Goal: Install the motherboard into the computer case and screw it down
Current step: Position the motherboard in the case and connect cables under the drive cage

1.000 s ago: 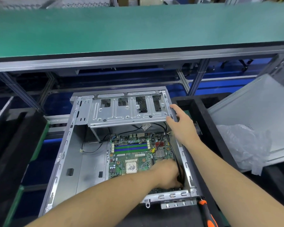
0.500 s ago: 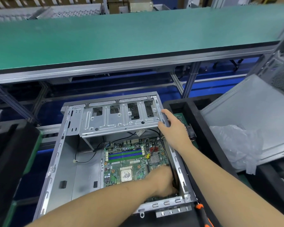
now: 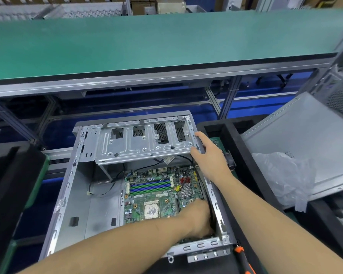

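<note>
A grey computer case (image 3: 67, 194) lies open in front of me. The green motherboard (image 3: 151, 194) sits flat inside it, toward the right wall, below the metal drive cage (image 3: 143, 143). My left hand (image 3: 198, 218) reaches across into the near right corner, its fingers curled down over the board's right edge beside a black cable; the fingertips are hidden. My right hand (image 3: 208, 157) grips the case's right rim where it meets the drive cage, thumb inside and fingers over the edge.
An orange-and-black screwdriver (image 3: 244, 260) lies by the case's near right corner. A black foam tray (image 3: 236, 147) borders the case on the right, with a grey side panel (image 3: 305, 135) and crumpled plastic bag (image 3: 281, 178) beyond. Black foam (image 3: 8, 184) stands left; a green conveyor (image 3: 166, 42) runs behind.
My head has shifted, so the case sits a little lower left in view. Both hands keep their places on the case rim and the board's corner.
</note>
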Motion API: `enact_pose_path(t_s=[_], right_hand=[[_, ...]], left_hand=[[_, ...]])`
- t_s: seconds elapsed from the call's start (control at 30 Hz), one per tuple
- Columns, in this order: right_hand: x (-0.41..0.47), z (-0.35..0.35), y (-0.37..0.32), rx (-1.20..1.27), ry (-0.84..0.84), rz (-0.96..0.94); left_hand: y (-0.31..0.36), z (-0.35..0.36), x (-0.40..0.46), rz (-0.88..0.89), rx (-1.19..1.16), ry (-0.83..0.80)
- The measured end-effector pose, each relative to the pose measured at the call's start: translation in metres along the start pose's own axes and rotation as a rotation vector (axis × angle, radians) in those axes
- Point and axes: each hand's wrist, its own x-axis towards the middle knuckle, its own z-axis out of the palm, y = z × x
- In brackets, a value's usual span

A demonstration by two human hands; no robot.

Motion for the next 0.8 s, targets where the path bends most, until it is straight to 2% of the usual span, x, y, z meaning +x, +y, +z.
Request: enact_pose_path(t_s=[0.1,0.43,0.8], right_hand=[[0.0,0.0,0.0,0.004,0.0,-0.002],[0.0,0.0,0.001,-0.012,-0.007,0.0],[0.0,0.0,0.0,-0.011,-0.017,-0.009]], left_hand=[[-0.002,0.0,-0.003,0.049,-0.038,0.0],[-0.004,-0.005,-0.009,0.144,0.178,0.094],[0.004,-0.003,-0.009,0.031,0.088,0.023]])
